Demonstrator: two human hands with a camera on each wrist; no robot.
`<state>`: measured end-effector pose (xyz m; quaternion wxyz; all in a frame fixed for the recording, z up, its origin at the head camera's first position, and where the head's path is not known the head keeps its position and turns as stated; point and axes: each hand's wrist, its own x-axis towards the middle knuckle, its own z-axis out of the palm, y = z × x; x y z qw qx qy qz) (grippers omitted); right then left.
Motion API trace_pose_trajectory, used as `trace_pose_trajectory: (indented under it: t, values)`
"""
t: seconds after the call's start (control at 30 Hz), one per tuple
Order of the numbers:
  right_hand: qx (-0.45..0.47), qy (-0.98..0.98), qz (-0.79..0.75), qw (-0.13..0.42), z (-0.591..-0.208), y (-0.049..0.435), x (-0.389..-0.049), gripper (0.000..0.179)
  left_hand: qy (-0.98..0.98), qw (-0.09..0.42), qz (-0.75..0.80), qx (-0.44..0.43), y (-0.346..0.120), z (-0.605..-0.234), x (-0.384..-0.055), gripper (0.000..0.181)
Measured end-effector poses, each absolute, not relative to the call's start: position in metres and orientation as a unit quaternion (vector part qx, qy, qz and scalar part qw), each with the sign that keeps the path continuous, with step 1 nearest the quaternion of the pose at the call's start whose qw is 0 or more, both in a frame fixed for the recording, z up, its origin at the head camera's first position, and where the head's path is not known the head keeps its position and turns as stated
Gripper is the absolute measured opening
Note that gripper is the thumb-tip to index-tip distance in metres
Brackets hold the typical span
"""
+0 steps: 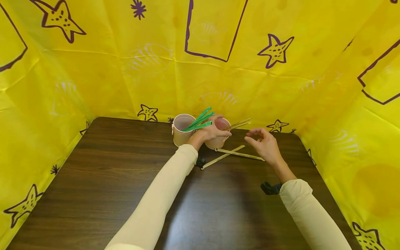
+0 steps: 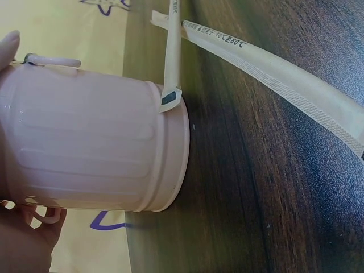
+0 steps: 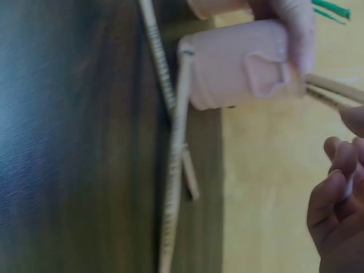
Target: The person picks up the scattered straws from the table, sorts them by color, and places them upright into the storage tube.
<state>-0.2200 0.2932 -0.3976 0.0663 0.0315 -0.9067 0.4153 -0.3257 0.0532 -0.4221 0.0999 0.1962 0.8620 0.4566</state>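
Note:
My left hand point(image 1: 212, 131) grips the right-hand pale pink bucket point(image 2: 85, 136) near its rim, thumb and fingers on opposite sides. Two beige paper-wrapped straws point(image 1: 239, 124) stick out of this bucket, leaning right. To its right, my right hand point(image 1: 265, 146) hovers with loosely bent fingers, apart from the straws and holding nothing. Two more beige wrapped straws lie crossed in front of the bucket: one straw point(image 1: 247, 155) has an end against its base, the other straw point(image 1: 218, 160) lies diagonally. Green wrapped straws point(image 1: 200, 121) lean out of the left bucket point(image 1: 181, 138), behind the left hand.
Both buckets stand at the back edge of the dark wooden table point(image 1: 125, 180), close to the yellow patterned cloth point(image 1: 156, 76) that hangs behind and at both sides. A black strap piece point(image 1: 270, 188) hangs at the right wrist.

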Motion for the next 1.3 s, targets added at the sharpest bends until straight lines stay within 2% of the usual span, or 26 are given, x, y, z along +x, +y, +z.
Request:
trace_pose_trajectory:
  t: [0.13,0.27,0.47,0.57,0.67,0.97,1.1,1.3]
  values:
    - [0.03,-0.926,0.377,0.005,-0.416,0.297,-0.214,0.042,0.862,0.104,0.456,0.193,0.054,-0.423,-0.327,0.097]
    - [0.032,-0.939,0.338,-0.05,-0.434,0.296,-0.21,0.049,0.863,0.104,0.456,0.192,0.054,-0.424,-0.327,0.096]
    - [0.068,-0.951,0.293,-0.077,-0.453,0.291,-0.212,0.06,0.861,0.103,0.46,0.191,0.053,-0.424,-0.325,0.096]
    - [0.088,-0.949,0.289,-0.087,-0.458,0.289,-0.214,0.06,0.857,0.107,0.468,0.19,0.053,-0.424,-0.324,0.096]
    - [0.099,-0.946,0.293,-0.092,-0.461,0.288,-0.216,0.055,0.853,0.107,0.474,0.189,0.053,-0.424,-0.324,0.095]
    - [0.123,-0.953,0.266,-0.082,-0.467,0.284,-0.209,0.014,0.849,0.118,0.48,0.188,0.054,-0.422,-0.325,0.097]
    - [0.126,-0.954,0.262,-0.074,-0.466,0.283,-0.206,0.008,0.851,0.115,0.477,0.185,0.053,-0.421,-0.325,0.095]
    - [0.144,-0.955,0.253,-0.057,-0.466,0.282,-0.203,0.01,0.854,0.115,0.472,0.188,0.053,-0.421,-0.325,0.095]
